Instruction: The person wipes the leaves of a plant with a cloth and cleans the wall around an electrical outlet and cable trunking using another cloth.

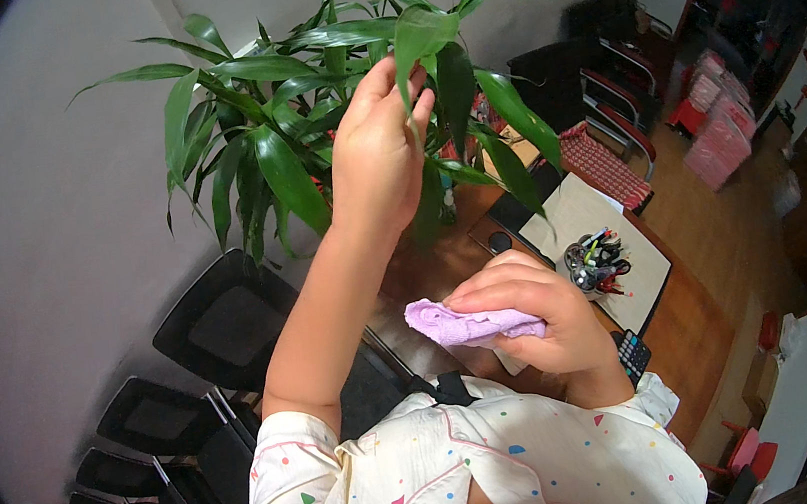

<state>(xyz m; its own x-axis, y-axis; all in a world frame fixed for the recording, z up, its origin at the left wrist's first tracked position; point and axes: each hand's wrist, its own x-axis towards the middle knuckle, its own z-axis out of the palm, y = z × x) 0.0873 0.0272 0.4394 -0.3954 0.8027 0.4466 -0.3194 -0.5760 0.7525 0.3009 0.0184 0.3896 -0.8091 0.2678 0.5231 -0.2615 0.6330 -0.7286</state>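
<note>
A leafy green potted-type plant [287, 168] with long glossy leaves fills the upper middle of the view; its base is hidden. My left hand [378, 134] reaches up into its right part, palm turned up, its fingers behind a broad drooping leaf [420, 34]. Whether the fingers pinch that leaf is hard to tell, since it covers the fingertips. Lower and to the right, in front of my chest, my right hand [542, 303] grips a folded lilac cloth [473, 325] between thumb and fingers. The cloth is apart from the leaves.
Below is a wooden desk [692, 322] with a beige mat [646, 260], a holder full of pens [596, 266] and a calculator [633, 354]. Black chairs [224, 327] line the grey wall at left. A chair with a red patterned cover [604, 163] stands beyond the desk.
</note>
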